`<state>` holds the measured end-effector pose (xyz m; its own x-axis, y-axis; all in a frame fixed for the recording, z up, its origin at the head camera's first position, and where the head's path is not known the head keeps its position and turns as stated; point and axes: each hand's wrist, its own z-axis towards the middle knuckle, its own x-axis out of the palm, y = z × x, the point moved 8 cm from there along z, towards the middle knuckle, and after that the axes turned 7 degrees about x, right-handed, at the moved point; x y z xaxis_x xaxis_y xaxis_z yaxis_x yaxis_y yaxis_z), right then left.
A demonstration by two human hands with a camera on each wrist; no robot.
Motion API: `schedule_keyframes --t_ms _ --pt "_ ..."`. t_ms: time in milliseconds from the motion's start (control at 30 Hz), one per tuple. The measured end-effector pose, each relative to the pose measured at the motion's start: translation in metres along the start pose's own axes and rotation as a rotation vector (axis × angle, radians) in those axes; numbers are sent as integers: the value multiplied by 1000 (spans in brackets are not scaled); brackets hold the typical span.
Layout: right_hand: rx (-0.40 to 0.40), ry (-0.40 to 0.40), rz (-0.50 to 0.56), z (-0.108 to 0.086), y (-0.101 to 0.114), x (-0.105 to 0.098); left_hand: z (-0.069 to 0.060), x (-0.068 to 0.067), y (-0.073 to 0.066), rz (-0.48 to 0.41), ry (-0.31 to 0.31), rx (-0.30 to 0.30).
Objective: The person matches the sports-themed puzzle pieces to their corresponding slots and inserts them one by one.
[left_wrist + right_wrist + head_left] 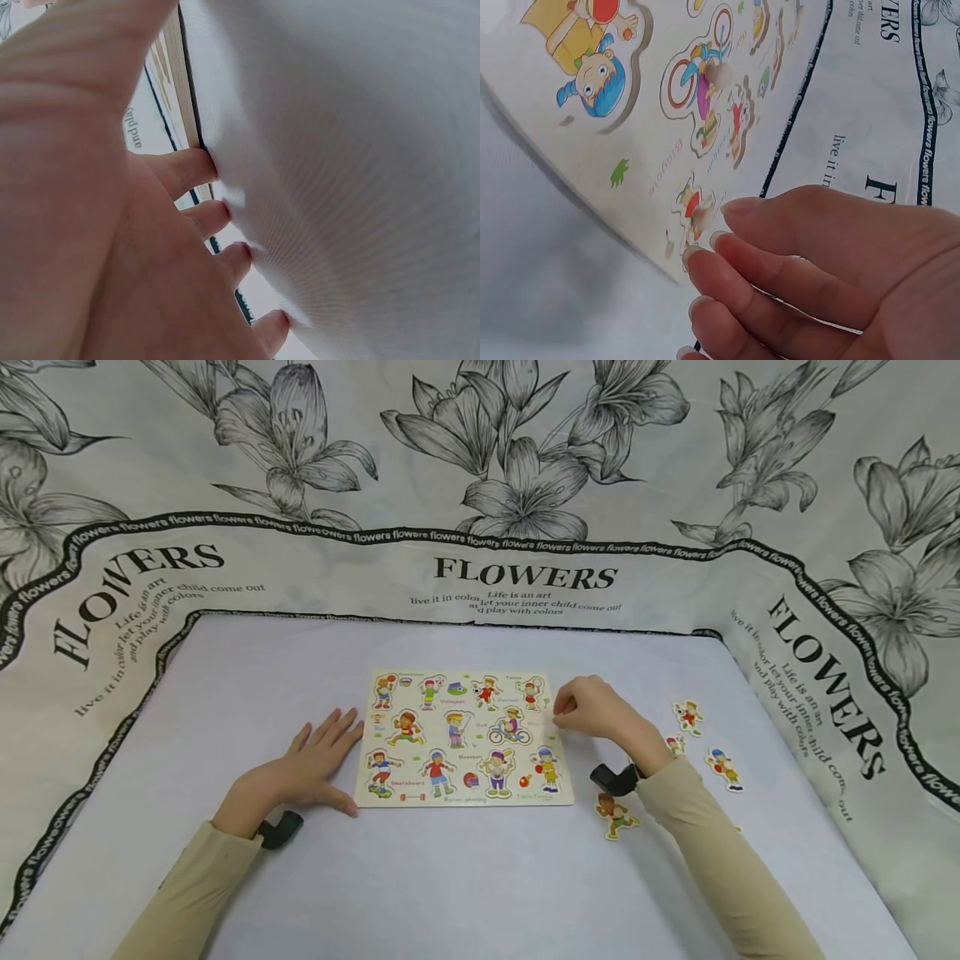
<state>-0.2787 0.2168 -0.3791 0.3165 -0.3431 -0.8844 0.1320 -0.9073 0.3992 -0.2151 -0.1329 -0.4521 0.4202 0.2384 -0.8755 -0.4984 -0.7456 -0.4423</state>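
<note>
White cloth point(465, 877) lies beneath the puzzle board point(435, 725); the left hand point(303, 770) rests, fingers spread, at its left edge; the right hand point(597, 708), loosely curled, thumb narrowly parted, by its right.

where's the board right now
In the head view, the board lies near the middle, on the table, between the left hand at its left edge and the right hand by its right edge; loose pieces lie farther right.
</note>
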Motion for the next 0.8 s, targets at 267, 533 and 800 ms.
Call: schedule_keyframes --t_ms 267,533,800 --pt "43 -19 -17 -14 -20 -17 0 0 0 -4 4 -5" --pt "80 -29 -19 -29 -46 -31 -2 1 2 -15 -7 11" --pt "95 -33 -8 -45 -69 -37 -1 1 4 -22 -10 13"
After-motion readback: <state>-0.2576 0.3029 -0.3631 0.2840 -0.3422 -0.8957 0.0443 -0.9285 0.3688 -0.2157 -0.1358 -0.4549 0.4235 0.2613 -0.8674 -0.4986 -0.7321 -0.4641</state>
